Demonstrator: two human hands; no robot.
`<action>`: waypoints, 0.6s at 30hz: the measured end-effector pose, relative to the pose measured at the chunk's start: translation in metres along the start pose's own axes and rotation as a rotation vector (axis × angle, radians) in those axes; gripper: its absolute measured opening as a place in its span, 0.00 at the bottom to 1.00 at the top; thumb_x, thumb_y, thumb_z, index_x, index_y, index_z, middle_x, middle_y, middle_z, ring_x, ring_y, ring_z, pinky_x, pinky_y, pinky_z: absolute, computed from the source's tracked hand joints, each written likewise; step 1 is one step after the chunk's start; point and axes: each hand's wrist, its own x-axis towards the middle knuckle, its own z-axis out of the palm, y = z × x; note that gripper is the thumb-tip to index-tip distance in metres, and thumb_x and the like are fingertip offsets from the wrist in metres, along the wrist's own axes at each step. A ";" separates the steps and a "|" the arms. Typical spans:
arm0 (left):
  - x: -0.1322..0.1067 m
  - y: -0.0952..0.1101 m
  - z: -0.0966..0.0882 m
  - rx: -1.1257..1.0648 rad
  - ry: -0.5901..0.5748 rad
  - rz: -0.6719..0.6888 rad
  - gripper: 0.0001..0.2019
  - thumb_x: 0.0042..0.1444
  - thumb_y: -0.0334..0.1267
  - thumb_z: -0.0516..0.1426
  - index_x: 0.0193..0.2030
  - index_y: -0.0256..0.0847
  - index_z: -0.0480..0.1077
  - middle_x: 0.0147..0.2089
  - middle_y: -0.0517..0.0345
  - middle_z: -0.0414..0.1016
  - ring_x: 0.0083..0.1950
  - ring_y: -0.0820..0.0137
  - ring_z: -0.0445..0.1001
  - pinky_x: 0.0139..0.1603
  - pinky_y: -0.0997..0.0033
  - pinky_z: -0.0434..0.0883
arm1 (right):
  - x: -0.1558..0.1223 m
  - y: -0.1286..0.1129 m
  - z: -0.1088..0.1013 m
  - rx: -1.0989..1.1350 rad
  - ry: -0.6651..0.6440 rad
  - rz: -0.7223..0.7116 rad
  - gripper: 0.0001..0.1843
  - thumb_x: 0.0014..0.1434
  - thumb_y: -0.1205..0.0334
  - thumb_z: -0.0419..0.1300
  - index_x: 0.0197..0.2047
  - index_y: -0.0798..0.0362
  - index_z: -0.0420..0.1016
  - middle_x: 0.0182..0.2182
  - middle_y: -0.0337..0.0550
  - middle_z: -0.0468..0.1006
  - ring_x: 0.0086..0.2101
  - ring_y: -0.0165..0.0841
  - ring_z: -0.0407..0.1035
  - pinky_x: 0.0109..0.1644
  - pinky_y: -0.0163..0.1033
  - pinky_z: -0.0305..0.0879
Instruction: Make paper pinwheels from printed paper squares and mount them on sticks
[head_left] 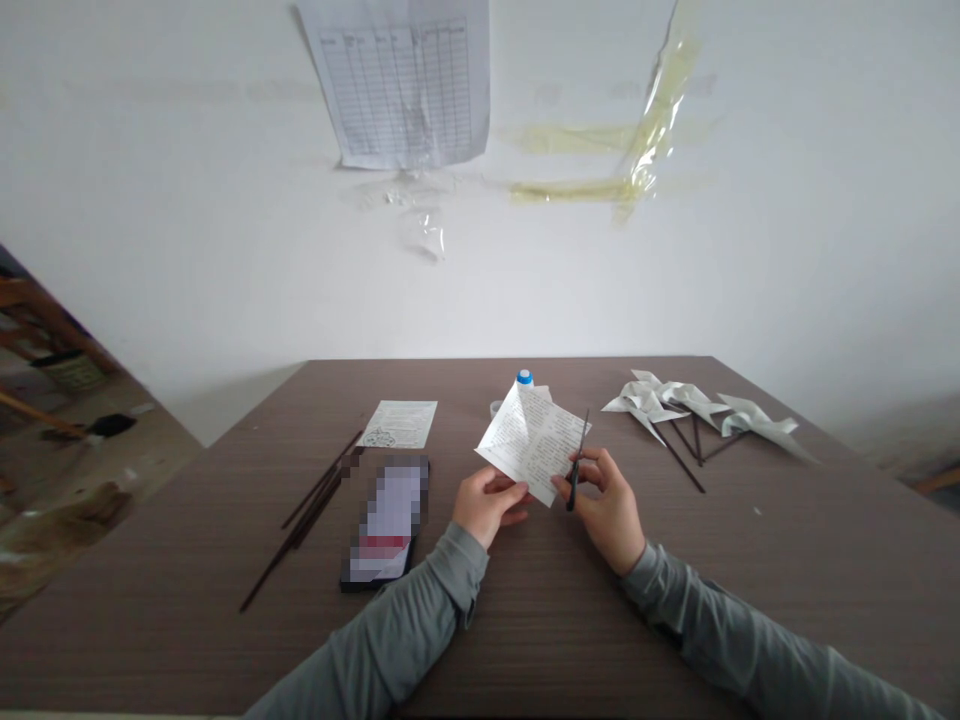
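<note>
My left hand (487,503) pinches the lower left edge of a printed sheet of paper (529,440), which is tilted up above the table. In my right hand (606,505) is a pair of dark scissors (576,470), its blades pointing up and away at the paper's right corner. My right thumb and fingers wrap the scissors' handles. Whether the blades touch the paper I cannot tell. Behind the paper stands a bottle with a blue cap (524,378), mostly hidden.
Several paper pinwheels (686,400) on dark sticks lie at the back right of the table (517,640). On the left are a phone (386,520), several dark sticks (315,510) and another printed sheet (401,422). A wall (225,250) rises behind the table.
</note>
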 end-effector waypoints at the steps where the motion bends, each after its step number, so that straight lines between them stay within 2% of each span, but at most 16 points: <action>1: -0.002 -0.001 0.001 0.002 -0.005 0.007 0.12 0.58 0.28 0.85 0.43 0.38 0.91 0.45 0.46 0.98 0.45 0.59 0.98 0.39 0.73 0.90 | 0.000 0.001 0.001 0.015 -0.003 0.006 0.43 0.50 0.15 0.89 0.46 0.38 0.81 0.31 0.43 0.91 0.34 0.52 0.88 0.37 0.53 0.88; 6: -0.003 -0.003 0.004 0.016 0.003 0.005 0.12 0.58 0.29 0.85 0.41 0.39 0.89 0.45 0.46 0.98 0.46 0.57 0.98 0.41 0.70 0.92 | -0.002 -0.002 0.004 0.073 -0.028 0.068 0.47 0.45 0.15 0.91 0.46 0.39 0.80 0.32 0.44 0.90 0.35 0.50 0.87 0.37 0.50 0.87; 10: 0.003 0.002 0.001 0.012 0.062 0.000 0.13 0.57 0.25 0.84 0.38 0.40 0.87 0.41 0.51 0.96 0.42 0.59 0.97 0.40 0.69 0.92 | -0.003 -0.007 0.003 0.055 -0.057 0.118 0.43 0.49 0.18 0.90 0.47 0.40 0.81 0.34 0.47 0.93 0.37 0.52 0.88 0.42 0.53 0.86; 15: 0.005 0.015 -0.009 -0.045 0.182 0.033 0.17 0.53 0.25 0.86 0.36 0.40 0.85 0.37 0.55 0.92 0.41 0.60 0.94 0.44 0.65 0.94 | -0.005 -0.014 -0.001 -0.078 -0.140 0.125 0.35 0.57 0.23 0.83 0.50 0.45 0.91 0.31 0.43 0.91 0.37 0.50 0.86 0.44 0.52 0.85; 18: 0.003 0.021 -0.014 -0.081 0.208 0.079 0.16 0.55 0.26 0.85 0.36 0.40 0.84 0.38 0.56 0.91 0.42 0.62 0.94 0.45 0.67 0.93 | -0.008 -0.018 -0.005 -0.114 -0.205 0.126 0.32 0.59 0.28 0.82 0.50 0.48 0.98 0.32 0.47 0.93 0.37 0.51 0.88 0.47 0.54 0.87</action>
